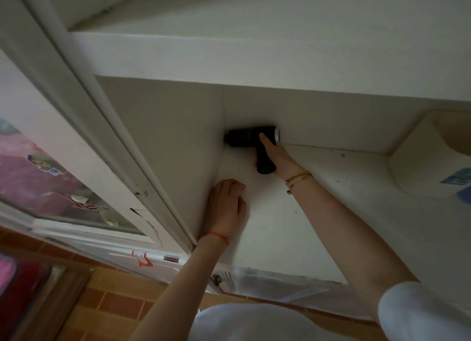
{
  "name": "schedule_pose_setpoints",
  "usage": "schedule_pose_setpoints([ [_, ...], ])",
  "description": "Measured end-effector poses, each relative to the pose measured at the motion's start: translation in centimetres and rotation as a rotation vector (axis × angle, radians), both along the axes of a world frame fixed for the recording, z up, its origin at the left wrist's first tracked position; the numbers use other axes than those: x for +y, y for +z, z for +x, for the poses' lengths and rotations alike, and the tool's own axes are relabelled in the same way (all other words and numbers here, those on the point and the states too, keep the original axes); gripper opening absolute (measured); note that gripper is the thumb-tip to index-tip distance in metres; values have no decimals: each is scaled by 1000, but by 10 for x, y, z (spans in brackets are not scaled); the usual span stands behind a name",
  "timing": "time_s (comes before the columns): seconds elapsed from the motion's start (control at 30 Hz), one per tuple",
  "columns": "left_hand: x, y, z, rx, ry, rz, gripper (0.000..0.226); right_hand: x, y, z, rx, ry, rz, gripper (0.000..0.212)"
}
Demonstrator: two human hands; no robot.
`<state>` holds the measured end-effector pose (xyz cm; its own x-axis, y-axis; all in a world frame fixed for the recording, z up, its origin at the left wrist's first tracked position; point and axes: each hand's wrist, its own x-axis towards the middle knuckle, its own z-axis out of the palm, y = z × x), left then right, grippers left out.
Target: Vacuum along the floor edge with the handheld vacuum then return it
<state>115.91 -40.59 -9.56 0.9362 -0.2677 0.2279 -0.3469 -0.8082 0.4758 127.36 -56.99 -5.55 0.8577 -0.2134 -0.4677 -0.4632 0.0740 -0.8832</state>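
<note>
I can read no text anywhere from where I watch. At about three o'clock a blue label (457, 176) sits on a pale plastic container (420, 162), and it carries what looks like a small code block, but the print is too blurred for me to make out a single letter or number. At about eight o'clock a red and white sticker (141, 258) clings to the white door frame (122, 146), with marks on it that I cannot resolve. At about nine o'clock a colourful cartoon sticker (44, 164) shows on the glass pane (38, 182), with no wording I can read.
</note>
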Motion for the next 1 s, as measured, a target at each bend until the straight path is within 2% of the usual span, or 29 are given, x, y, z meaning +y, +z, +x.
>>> schedule_pose_setpoints([
  [0.1, 0, 0, 0, -6, 5, -8, 32, 0, 1, 2, -18, 41, -308, 80],
  [0.2, -1, 0, 0, -2, 8, 6, 32, -3, 0, 2, -47, 14, -582, 55],
  [0.37, 0, 2, 1, 23, -4, 34, 34, 2, 4, -8, -80, 5, -952, 62],
  [0.43, 0, 2, 1, 29, -7, 27, 33, 3, 4, -11, -78, 30, -995, 62],
  [0.6, 0, 2, 1, 25, -6, 21, 33, 0, -1, -12, -49, 112, -925, 51],
  [0.73, 0, 1, 3, 28, -8, 26, 34, 0, -6, -18, -85, 77, -876, 50],
  [0.83, 1, 1, 4, 39, -9, 30, 34, 0, -7, -24, -130, 67, -977, 54],
  [1.0, 1, -2, 2, 22, -18, 25, 33, -2, -5, -30, -103, 93, -1172, 58],
])
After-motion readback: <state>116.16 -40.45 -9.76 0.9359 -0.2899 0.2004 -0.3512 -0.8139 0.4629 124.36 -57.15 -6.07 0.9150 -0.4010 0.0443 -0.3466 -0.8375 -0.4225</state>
